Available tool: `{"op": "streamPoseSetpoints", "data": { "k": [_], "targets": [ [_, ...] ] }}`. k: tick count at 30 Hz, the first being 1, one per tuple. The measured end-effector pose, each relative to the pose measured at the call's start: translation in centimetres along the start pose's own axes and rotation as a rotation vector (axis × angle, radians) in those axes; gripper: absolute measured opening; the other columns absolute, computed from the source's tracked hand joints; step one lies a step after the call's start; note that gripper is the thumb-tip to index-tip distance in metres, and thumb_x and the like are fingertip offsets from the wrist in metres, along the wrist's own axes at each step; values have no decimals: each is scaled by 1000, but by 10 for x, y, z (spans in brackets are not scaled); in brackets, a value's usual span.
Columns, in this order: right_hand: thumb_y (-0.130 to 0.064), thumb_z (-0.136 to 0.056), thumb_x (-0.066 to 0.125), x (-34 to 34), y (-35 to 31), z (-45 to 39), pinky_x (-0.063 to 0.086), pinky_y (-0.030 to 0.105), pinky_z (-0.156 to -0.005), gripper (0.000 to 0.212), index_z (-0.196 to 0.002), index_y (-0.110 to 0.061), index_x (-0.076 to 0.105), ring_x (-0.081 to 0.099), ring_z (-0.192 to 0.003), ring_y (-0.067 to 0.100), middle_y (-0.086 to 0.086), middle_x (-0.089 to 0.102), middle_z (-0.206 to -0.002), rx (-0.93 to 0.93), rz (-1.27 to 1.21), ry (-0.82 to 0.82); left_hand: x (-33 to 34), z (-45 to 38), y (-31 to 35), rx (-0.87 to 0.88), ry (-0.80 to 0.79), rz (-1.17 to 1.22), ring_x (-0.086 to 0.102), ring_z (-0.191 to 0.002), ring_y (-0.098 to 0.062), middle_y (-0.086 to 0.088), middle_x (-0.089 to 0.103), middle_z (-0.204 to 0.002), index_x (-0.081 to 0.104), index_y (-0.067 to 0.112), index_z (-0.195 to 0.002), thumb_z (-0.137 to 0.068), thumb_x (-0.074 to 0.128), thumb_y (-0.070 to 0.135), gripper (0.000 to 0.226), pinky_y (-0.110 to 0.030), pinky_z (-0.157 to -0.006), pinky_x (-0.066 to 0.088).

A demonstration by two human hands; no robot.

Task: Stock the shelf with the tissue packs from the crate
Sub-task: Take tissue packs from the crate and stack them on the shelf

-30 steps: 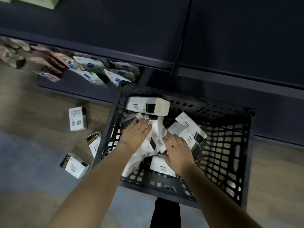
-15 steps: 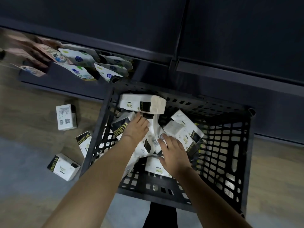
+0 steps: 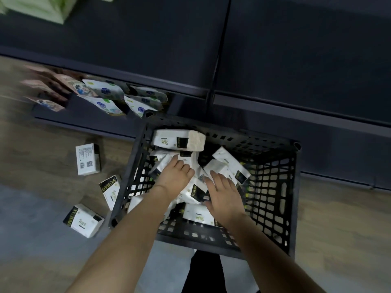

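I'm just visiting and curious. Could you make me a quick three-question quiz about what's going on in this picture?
1. True or false: both hands are inside the black crate.
2. How many white tissue packs lie on the floor left of the crate?
3. The dark shelf straight behind the crate is: A) full of packs, B) bare.

Key
1. True: the left hand and right hand rest on the tissue packs in the crate.
2. Three.
3. B.

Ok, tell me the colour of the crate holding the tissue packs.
Black: the crate has black lattice walls, seen best in the head view, the only one.
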State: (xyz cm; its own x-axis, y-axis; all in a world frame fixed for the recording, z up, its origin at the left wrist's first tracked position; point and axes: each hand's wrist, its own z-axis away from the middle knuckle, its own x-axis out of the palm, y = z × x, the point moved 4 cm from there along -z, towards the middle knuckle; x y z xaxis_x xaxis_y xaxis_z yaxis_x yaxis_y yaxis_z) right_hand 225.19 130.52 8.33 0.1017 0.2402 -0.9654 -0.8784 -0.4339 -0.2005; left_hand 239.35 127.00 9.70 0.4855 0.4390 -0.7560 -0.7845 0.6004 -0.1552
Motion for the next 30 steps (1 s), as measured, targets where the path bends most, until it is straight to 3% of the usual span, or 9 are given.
{"op": "streamPoseSetpoints", "data": {
  "k": [5,14,16,18,19,21,24,26,30],
  "targets": [
    [-51,-31,90,-66,9,20,52,45,-85,100,-118,-11,61,63,-104,28,11,63,-118,29,9,14,-64,24,17,-42,108,50,34,-127,-31,-9,38,-139,20,8,-143,-91,52,49,74,-51,-110,16],
    [-50,-28,90,-194,54,63,54,44,-82,105,-119,-14,54,64,-103,26,7,64,-115,147,5,109,-207,68,51,-79,341,144,34,-126,-26,-3,37,-140,25,14,-143,-90,50,51,69,-45,-109,17],
    [-51,-32,89,-222,66,78,54,43,-83,103,-121,-17,50,63,-106,23,3,64,-117,158,9,159,-239,79,61,-85,426,172,46,-115,-25,-2,50,-128,41,14,-136,-80,61,56,72,-45,-103,30],
    [-50,-36,88,-249,82,94,54,43,-82,101,-123,-19,49,62,-106,21,1,63,-118,170,11,198,-268,89,71,-67,485,159,60,-85,-20,2,65,-97,65,17,-109,-51,79,64,76,-42,-79,49],
    [-49,-37,88,-262,91,103,54,43,-81,100,-123,-19,48,62,-106,20,0,63,-118,182,10,215,-283,95,77,-52,544,152,61,-73,-17,6,65,-84,70,19,-96,-37,81,66,76,-38,-67,51],
    [-45,-39,88,-290,111,121,55,42,-80,97,-124,-19,46,62,-105,17,-2,63,-117,201,3,258,-313,102,88,-31,611,153,60,-66,-14,10,64,-77,71,23,-88,-29,80,70,76,-32,-60,50],
    [-45,-43,86,-328,137,147,55,38,-79,92,-122,-20,47,62,-101,14,-6,62,-114,185,4,304,-362,118,111,-2,576,105,61,-87,-17,7,65,-99,66,22,-111,-48,73,73,81,-36,-77,46],
    [-46,-45,85,-351,154,163,54,36,-81,89,-122,-20,47,62,-101,14,-7,61,-113,188,-5,323,-391,122,126,3,578,93,48,-113,-22,3,52,-127,43,20,-136,-73,60,69,82,-39,-95,32],
    [-35,-70,75,-390,179,193,40,38,-101,75,-135,-15,43,51,-117,20,-1,52,-128,149,-38,328,-437,133,156,-2,604,47,41,-120,-21,3,44,-135,31,21,-141,-78,55,67,81,-37,-99,25]
  ]
}}
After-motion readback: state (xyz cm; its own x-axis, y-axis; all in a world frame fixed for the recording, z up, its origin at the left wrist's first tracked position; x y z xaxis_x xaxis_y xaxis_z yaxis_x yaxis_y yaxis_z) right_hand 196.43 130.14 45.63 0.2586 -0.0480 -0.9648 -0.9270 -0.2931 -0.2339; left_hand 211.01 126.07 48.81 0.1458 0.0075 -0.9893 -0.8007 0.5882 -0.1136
